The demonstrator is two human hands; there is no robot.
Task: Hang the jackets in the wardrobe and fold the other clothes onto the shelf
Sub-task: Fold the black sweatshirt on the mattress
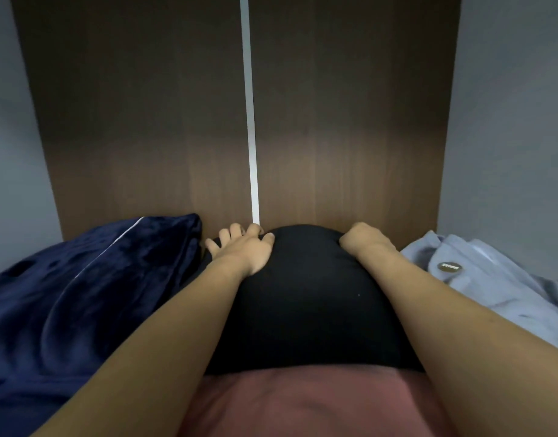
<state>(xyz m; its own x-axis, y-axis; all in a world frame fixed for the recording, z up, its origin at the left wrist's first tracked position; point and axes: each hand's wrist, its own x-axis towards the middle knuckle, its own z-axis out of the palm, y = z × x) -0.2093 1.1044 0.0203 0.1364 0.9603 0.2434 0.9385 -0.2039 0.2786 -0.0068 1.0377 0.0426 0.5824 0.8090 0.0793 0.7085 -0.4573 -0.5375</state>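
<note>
- A folded black garment (306, 298) lies in the middle of the view, its far edge close to the brown wooden back panel (145, 121) of the wardrobe; this black garment serves as the landmark.
- The left hand (243, 250) rests on the far left corner of the black garment, fingers spread and mostly straight, pressing flat and grasping nothing.
- The right hand (362, 239) sits on the far right corner, fingers curled under; whether they pinch the cloth cannot be told.
- Just left of the black garment, touching it, lies a dark blue plush garment (75, 294) with pale piping.
- Just right of it lies a light blue garment (498, 279) bearing a small oval badge.
- A reddish-brown cloth (302, 402) shows at the near edge of the black garment.
- A pale vertical strip (250, 121) runs down the back panel, ending behind the black garment.
</note>
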